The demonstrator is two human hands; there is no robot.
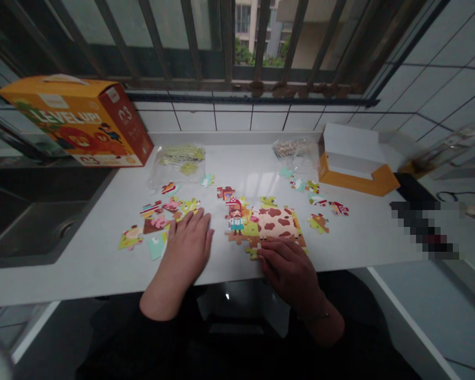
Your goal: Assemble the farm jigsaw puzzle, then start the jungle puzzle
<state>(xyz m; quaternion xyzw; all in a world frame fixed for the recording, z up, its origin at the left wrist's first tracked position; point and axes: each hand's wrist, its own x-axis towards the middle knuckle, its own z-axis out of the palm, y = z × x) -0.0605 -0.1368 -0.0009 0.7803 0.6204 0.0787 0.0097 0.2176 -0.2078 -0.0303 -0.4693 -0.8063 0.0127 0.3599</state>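
You sit at a white counter (pixel 225 266) with a partly joined jigsaw (pixel 279 224) just right of centre, near its front edge; it pictures a spotted cow with a farmer figure to its left. Your right hand (pixel 291 266) rests at the jigsaw's near edge, fingers bent and close together; whether they pinch a piece you cannot tell from this view. Your left hand (pixel 190 243) lies palm down, fingers extended and thumb apart, its fingertips over the right side of a cluster of loose pieces (pixel 157 224), some showing pink pigs. More scattered pieces (pixel 319 223) lie right of the jigsaw. At the far left stands an orange box (pixel 83 124); at the far right, an open tray box (pixel 354 178) sits beside a clear bag (pixel 298 152).
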